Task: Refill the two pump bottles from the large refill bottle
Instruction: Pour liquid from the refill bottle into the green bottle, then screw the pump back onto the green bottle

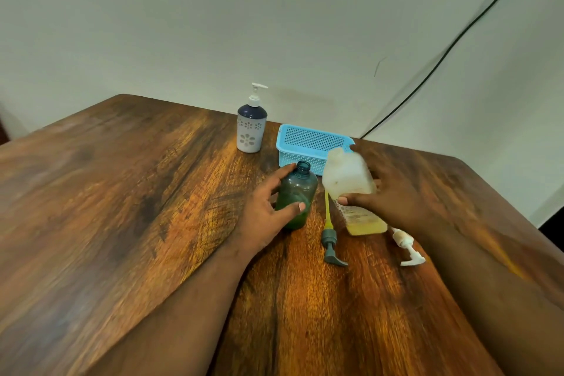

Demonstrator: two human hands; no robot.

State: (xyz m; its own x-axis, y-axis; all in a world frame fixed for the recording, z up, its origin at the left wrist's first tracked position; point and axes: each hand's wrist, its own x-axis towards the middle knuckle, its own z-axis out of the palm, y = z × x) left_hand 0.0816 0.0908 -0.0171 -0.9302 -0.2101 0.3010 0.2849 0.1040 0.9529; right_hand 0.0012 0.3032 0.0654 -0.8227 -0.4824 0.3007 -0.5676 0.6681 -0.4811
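Observation:
A dark green pump bottle (297, 192) stands upright on the wooden table (122, 192) with its neck open and no pump on it. My left hand (268, 210) grips its body. Just to the right, my right hand (393, 195) grips the large translucent refill bottle (348, 183), which holds yellowish liquid in its lower part. A grey pump head (331, 241) with a yellow-wet tube lies on the table in front of both bottles. A white pump head (407, 247) lies by my right wrist. A second pump bottle (251, 130), white and navy with flower cut-outs, stands further back with its pump on.
A light blue perforated basket (308, 143) sits behind the two held bottles, near the far table edge. A black cable (451, 46) runs down the wall at the right. The table's right edge slants close beside my right forearm.

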